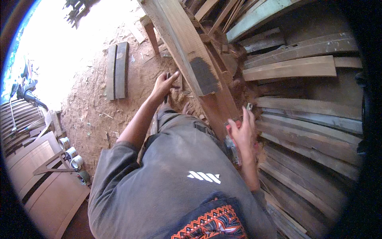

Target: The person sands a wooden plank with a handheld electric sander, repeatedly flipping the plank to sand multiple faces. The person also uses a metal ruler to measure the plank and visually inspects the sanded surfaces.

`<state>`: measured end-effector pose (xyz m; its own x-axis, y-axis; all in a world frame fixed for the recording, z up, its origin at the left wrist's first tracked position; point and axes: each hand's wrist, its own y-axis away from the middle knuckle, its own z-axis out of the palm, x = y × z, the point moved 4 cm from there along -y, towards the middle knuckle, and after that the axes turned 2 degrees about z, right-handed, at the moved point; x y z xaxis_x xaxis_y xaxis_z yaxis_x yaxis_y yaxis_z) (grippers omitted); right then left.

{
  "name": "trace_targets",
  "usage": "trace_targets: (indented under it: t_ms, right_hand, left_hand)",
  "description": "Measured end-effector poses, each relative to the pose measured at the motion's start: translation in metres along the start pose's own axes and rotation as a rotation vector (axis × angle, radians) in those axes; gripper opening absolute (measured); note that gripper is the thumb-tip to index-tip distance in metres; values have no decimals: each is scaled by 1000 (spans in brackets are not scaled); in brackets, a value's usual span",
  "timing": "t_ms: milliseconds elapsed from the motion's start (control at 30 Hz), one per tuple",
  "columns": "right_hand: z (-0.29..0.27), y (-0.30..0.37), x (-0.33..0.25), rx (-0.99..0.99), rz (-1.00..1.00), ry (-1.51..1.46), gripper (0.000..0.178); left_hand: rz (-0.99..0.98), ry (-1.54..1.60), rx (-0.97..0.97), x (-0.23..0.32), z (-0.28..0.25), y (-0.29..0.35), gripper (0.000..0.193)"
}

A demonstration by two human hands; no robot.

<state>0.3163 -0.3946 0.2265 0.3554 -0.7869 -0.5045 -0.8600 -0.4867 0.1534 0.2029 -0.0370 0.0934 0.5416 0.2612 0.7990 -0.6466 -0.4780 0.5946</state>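
Right of the left hand [164,85], which is gripping a slim dark object [168,75], timber [186,44] is lying.
Right hand [244,129] is overlapping a red tool [228,129], grip indeterminable; accidental knocking could dislodge the tool.

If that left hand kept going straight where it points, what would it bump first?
Probably the left side of the long wooden beam. The left hand might pass under it, though; their heights are hard to tell.

Hands [164,85] [243,133]: we count two
Red tool [228,128]: one
Side-by-side ground planks [121,71]: two
Round containers [71,153]: we see four
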Motion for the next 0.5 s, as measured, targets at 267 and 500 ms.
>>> trace_targets:
  t_ms: [267,500]
  right_hand:
    - [-28,121,109,-255,427,-629,45]
    - [-56,100,49,-291,608,-841,63]
  left_hand:
    - [-92,217,100,-19,32,-92,68]
    - [-81,233,105,-26,39,-95,66]
